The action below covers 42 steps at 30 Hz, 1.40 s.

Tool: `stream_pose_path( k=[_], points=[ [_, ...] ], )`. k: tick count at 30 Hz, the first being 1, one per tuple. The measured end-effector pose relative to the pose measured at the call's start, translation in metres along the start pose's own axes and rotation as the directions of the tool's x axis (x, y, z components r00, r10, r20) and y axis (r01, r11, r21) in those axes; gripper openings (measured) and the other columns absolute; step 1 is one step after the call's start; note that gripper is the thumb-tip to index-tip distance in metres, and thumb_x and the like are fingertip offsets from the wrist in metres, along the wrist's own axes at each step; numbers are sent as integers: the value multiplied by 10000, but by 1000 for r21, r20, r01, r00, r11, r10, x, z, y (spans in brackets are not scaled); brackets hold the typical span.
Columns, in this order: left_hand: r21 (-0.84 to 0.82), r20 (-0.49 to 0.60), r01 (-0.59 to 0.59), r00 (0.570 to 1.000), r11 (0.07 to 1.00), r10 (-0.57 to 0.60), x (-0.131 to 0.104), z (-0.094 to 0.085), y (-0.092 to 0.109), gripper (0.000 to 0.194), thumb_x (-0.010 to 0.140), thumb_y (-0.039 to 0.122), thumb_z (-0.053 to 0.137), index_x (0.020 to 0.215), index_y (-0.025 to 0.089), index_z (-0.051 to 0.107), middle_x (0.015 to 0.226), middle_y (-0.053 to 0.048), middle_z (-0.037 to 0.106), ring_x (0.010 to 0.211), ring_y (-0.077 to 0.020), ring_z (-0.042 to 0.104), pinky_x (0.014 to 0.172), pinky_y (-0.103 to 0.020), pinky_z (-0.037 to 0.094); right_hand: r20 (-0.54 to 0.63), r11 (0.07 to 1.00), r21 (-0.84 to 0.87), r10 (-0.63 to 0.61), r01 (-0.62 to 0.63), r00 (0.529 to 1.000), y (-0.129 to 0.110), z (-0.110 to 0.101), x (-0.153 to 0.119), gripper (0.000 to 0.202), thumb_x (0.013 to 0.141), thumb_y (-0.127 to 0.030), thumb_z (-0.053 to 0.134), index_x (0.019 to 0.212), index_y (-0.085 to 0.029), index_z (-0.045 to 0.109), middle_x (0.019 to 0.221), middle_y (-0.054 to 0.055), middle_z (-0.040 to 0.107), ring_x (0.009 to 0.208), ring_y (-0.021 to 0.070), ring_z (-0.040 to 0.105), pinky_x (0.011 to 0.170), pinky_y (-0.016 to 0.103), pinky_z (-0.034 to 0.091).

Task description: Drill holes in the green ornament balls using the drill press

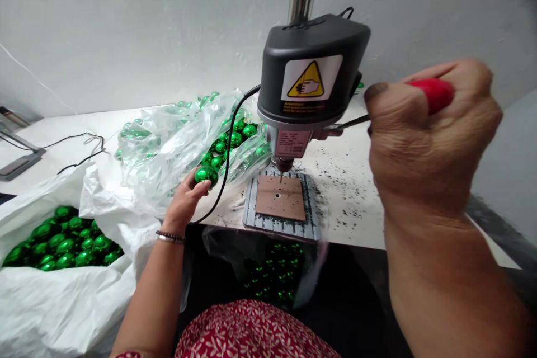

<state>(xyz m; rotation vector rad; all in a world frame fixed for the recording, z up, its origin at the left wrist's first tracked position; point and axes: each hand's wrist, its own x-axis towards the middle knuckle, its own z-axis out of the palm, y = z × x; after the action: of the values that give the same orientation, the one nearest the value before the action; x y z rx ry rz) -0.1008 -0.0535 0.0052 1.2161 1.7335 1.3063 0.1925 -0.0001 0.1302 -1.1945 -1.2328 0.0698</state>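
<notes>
My left hand point(185, 199) holds a shiny green ball point(206, 176) between thumb and fingers, left of the drill press base. A red knob point(434, 95) on the press lever is wrapped by my right hand point(432, 128), raised at the right. The black-headed drill press point(314, 78) carries a warning label and a thin bit that points down. Beneath the bit lies a brown square board point(279, 207) with a small hole, on the slotted grey base plate point(310, 229). No ball rests on the board.
Clear plastic bags point(180, 134) of green balls lie behind my left hand. A white sack point(54, 296) of green balls stands at the left. More green balls point(277, 271) are below the table edge. A black cable point(229, 156) hangs beside the press. Dark shavings litter the white table point(361, 229).
</notes>
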Motion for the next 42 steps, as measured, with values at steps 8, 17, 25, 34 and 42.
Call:
stream_pose_path(
  k=[8, 17, 25, 34, 42],
  points=[
    [-629, 439, 426, 885, 650, -155, -38, 46, 10, 507, 669, 467, 801, 1078, 214, 642, 1089, -74, 682, 683, -100, 552, 564, -216, 430, 10, 997, 21, -69, 69, 998, -3, -2, -4, 218, 815, -242, 603, 735, -165, 415, 623, -74, 398, 612, 19, 352, 622, 205, 313],
    [-660, 591, 593, 789, 461, -169, -46, 87, 9, 493, 750, 579, 707, 1056, 194, 668, 1194, -121, 680, 605, -54, 465, 468, -165, 318, -1, 993, 71, -91, 91, 996, 4, 0, -4, 239, 814, -331, 592, 740, -155, 447, 634, -60, 412, 602, 20, 339, 582, 174, 297],
    [-542, 594, 564, 781, 623, -191, -49, 95, 13, 547, 669, 384, 832, 1122, 225, 569, 983, -34, 665, 775, -141, 679, 564, -189, 458, 0, 994, 92, -62, 62, 998, 3, 0, -4, 254, 794, -366, 603, 734, -164, 461, 630, -53, 429, 596, 28, 350, 578, 195, 319],
    [-248, 368, 318, 905, 915, -215, -38, 97, 16, 488, 710, 363, 711, 1154, 190, 605, 988, -37, 668, 784, -127, 588, 575, -204, 409, 11, 990, 131, -53, 51, 999, -1, -1, -4, 250, 794, -302, 635, 731, -161, 439, 619, -69, 402, 583, 20, 345, 566, 179, 307],
    [-64, 292, 136, 950, 989, -112, -22, 103, 20, 552, 703, 377, 716, 1207, 176, 617, 1061, -68, 675, 885, -184, 628, 735, -286, 525, 46, 986, 123, -123, 116, 991, 5, -1, -5, 249, 852, -351, 567, 770, -178, 406, 638, -70, 363, 573, 12, 325, 570, 157, 352]
  ],
)
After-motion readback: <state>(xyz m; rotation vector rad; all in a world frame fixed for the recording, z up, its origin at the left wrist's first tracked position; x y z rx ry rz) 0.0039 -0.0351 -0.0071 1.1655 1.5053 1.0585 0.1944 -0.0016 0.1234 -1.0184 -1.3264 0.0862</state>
